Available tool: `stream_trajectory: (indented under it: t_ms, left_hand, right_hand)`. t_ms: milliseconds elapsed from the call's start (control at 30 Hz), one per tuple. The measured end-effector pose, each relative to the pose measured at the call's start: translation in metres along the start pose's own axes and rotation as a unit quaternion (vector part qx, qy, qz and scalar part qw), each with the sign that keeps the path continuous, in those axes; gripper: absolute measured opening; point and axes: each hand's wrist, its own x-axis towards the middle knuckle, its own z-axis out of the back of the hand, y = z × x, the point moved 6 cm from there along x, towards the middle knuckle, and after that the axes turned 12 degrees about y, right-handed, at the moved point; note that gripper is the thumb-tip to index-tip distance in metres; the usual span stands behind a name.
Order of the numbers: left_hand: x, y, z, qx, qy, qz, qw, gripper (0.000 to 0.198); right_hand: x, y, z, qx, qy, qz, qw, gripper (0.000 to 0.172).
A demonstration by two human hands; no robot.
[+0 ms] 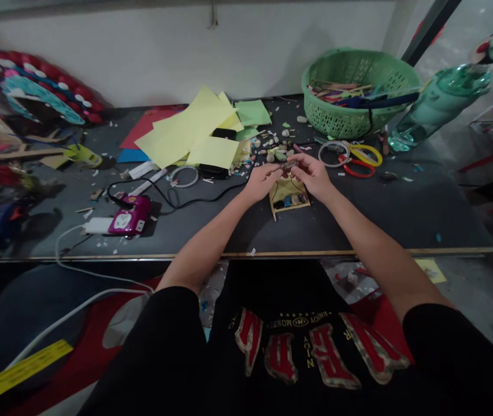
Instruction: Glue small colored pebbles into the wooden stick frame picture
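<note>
At the dark table [194, 228], the left hand [264, 181] and right hand [314, 177] are held close together at the far end of a small frame [287, 189], fingers nearly closed; what, if anything, is pinched cannot be told. The frame is laid on the grip's near side, between both hands, pebbles [288, 201] lined crosswise along its near edge.

Small yellow-backed frame [288, 188], just below and between left grip [264, 181] and right grip [314, 178], pebbles [288, 201] (one blue) lining its near edge.
</note>
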Motion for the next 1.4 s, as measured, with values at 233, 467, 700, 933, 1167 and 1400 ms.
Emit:
stream_trajectory:
  t_ms: [233, 467, 700, 933, 1167, 1400]
  left_hand:
    - [-0.004, -0.005, 0.003, 0.094, -0.09, 0.018, 0.991, 0.036]
    - [-0.01, -0.014, 0.011, 0.146, -0.156, -0.011, 0.977, 0.027]
    - [-0.013, -0.022, 0.009, 0.228, -0.115, -0.115, 0.96, 0.024]
    - [-0.013, -0.02, 0.015, 0.3, -0.052, -0.101, 0.947, 0.029]
    - [-0.005, 0.003, 0.013, 0.281, 0.0, 0.005, 0.96, 0.027]
    - [0.0, 0.013, 0.002, 0.26, 0.033, 0.06, 0.963, 0.025]
  right_hand:
    - [-0.001, 0.003, 0.005, -0.043, -0.033, 0.014, 0.998, 0.048]
    - [-0.001, 0.004, 0.003, -0.031, -0.017, 0.006, 0.999, 0.051]
    - [-0.001, -0.006, -0.005, 0.097, -0.012, -0.105, 0.99, 0.055]
    - [-0.004, 0.0, 0.013, 0.075, -0.056, -0.101, 0.99, 0.057]
    - [-0.007, -0.002, -0.004, 0.012, 0.064, -0.113, 0.991, 0.055]
    - [-0.015, 0.015, -0.031, -0.152, 0.167, -0.142, 0.964, 0.014]
